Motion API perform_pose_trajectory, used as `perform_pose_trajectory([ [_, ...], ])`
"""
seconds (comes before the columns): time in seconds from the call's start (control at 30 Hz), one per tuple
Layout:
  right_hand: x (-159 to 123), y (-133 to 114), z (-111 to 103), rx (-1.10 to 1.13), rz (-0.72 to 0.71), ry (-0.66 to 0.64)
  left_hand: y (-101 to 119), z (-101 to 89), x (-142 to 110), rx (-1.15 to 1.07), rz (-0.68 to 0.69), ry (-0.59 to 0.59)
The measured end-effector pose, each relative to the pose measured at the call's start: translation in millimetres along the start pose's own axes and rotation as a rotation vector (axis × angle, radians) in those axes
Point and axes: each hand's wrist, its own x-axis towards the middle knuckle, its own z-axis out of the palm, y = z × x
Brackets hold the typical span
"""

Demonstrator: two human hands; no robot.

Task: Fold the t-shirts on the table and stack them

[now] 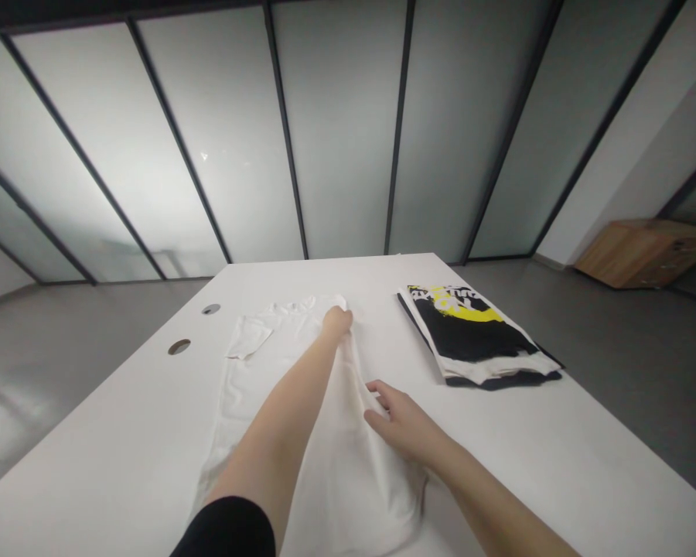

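A white T-shirt (348, 472) lies spread lengthwise on the white table, one short sleeve (249, 337) laid out at its upper left. My left hand (338, 320) reaches to the far end and is closed on the shirt's cloth near the shoulder. Nearer to me, my right hand (404, 424) is at the shirt's right edge, its thumb and fingers apart and touching the cloth. Folds run down the right half of the shirt between both hands. My left forearm covers part of the shirt's middle.
Folded black and white garments with a yellow print (475, 329) are stacked on the right of the table (121, 441). Two round holes (179, 346) pierce the tabletop at left. Beyond are frosted glass panels (342, 139) and a wooden cabinet (643, 251).
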Motion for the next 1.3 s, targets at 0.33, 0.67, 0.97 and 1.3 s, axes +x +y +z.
perform_pose_trajectory([
  [0.33,-28.0,-37.5,4.6,-0.085,-0.225,-0.312,-76.1,-64.7,6.3,-0.333,-0.105,0.181],
  [0.67,-29.8,-39.0,24.3,-0.311,-0.307,-0.552,-122.5,-85.9,-12.3,-0.213,-0.031,0.06],
  [0.97,-31.2,-35.3,32.4,0.001,-0.363,-0.728,-106.6,-81.8,-27.2,0.201,0.085,0.152],
  [1.3,-13.4,-16.3,52.7,-0.358,-0.436,-0.313,-86.4,-30.6,-53.3,0.504,0.256,-0.002],
])
